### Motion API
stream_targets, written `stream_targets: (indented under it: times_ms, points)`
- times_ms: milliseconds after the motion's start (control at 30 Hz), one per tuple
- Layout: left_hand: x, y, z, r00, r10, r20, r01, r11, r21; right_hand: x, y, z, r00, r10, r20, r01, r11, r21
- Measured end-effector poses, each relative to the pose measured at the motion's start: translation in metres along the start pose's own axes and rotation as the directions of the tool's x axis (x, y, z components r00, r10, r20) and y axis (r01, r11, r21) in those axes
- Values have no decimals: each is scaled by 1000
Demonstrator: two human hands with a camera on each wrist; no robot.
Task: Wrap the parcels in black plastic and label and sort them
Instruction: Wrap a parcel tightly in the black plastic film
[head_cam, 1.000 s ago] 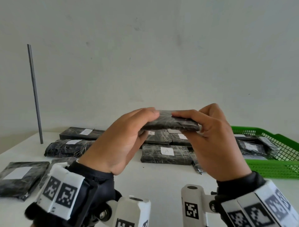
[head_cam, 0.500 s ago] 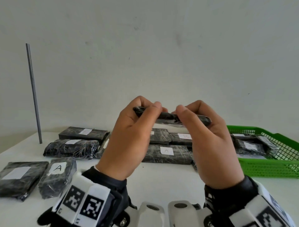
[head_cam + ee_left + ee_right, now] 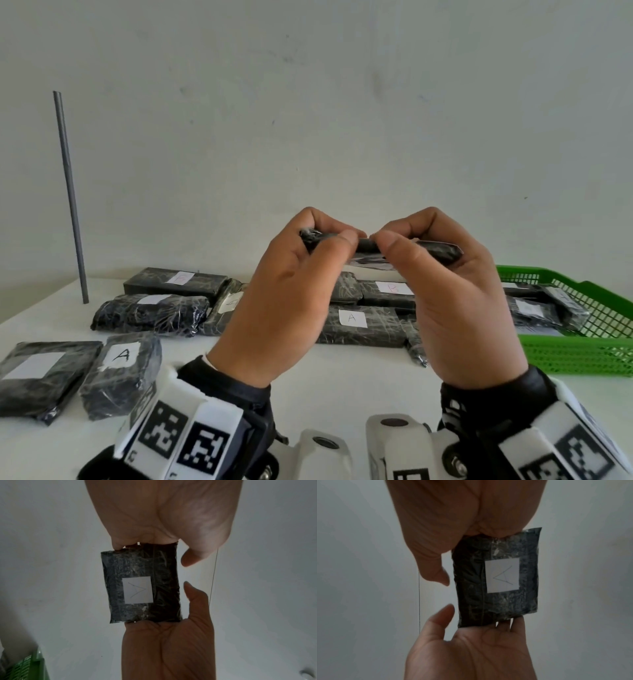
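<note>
Surface: flat white tabletop (image 3: 342, 383), matte, set against a plain pale grey-white wall (image 3: 342, 102) with faint scuffs.

Held item: small flat parcel wrapped in crinkled black plastic (image 3: 440, 251), raised above the table before the wall, roughly level. Underside carries a square white paper label marked "A" (image 3: 137, 589).

Left hand (image 3: 284, 308): fingers curled over the parcel's left end, thumb beneath, gripping it.

Right hand (image 3: 455, 308): likewise gripping the right end, its thumb close beside the left thumb.

On table, rear: cluster of black-wrapped labelled parcels (image 3: 359, 325), some marked "A", some "B". Front left: two further black parcels (image 3: 120, 370).

Right edge: green plastic mesh tray (image 3: 582, 356) containing more labelled parcels.

Left rear: thin dark grey upright rod (image 3: 70, 195) standing on the table.
</note>
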State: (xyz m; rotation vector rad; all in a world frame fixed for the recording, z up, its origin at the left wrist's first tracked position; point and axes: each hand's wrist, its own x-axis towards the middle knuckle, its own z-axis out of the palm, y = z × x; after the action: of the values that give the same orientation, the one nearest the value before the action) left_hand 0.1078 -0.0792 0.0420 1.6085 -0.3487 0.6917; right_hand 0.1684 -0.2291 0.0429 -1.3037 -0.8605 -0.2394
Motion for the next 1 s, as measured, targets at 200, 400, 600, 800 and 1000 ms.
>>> stream_targets:
  times_ms: [200,400,600,800,1000]
  points:
    - [6,-10,-8,997,-76,-19,74,992,-99,2,1,-1,998,50,29,-50,999,0]
    - [7,-13,-7,991,-130,-21,128,989,-73,3,8,-9,994,90,60,-88,996,-34]
    - [8,-18,-9,983,-175,-56,172,983,-67,5,13,-13,990,129,63,-127,991,-39]
    - [11,-12,-11,938,-306,-162,252,924,-287,5,5,-15,980,153,130,-134,981,-143]
    - [14,-10,-18,912,-379,-154,282,855,-435,8,-3,-23,996,83,-5,-80,935,-346]
